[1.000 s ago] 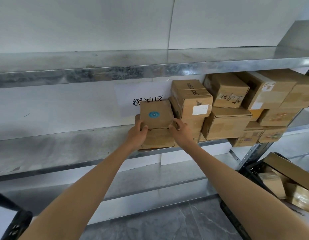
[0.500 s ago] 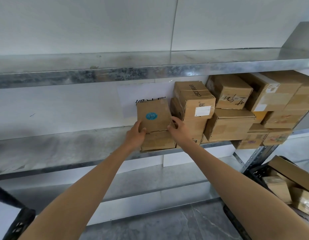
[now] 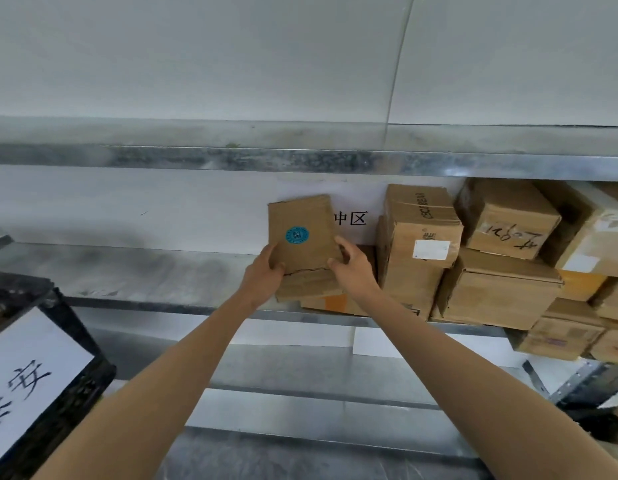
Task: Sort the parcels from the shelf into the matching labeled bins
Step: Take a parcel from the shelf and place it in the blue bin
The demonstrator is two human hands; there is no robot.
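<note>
You've got the small parcel, brown with a round blue sticker on its front, held between both hands at the middle shelf. It stands slightly tilted. Its bottom edge sits right at the top of a flat box below, and whether they touch can't be told.

Edges and room:
- The right edge is just beside the tall box stack, with a narrow gap showing the wall sign.
- The top edge is below the upper shelf lip, with some room above.
- To the left, bare shelf deck runs on well away from the parcel.

Fingers:
- Your left hand grips the lower left corner, fingers curled onto the front and bottom edge.
- Your right hand grips the lower right corner. The thumb lies up the right edge and the fingers are curled at the bottom.
- Both hands are clamped on the parcel, which sits between them with its upper half free of the fingers.

Farther right, more boxes are piled on the shelf. Near left, a black bin carries a white label.
</note>
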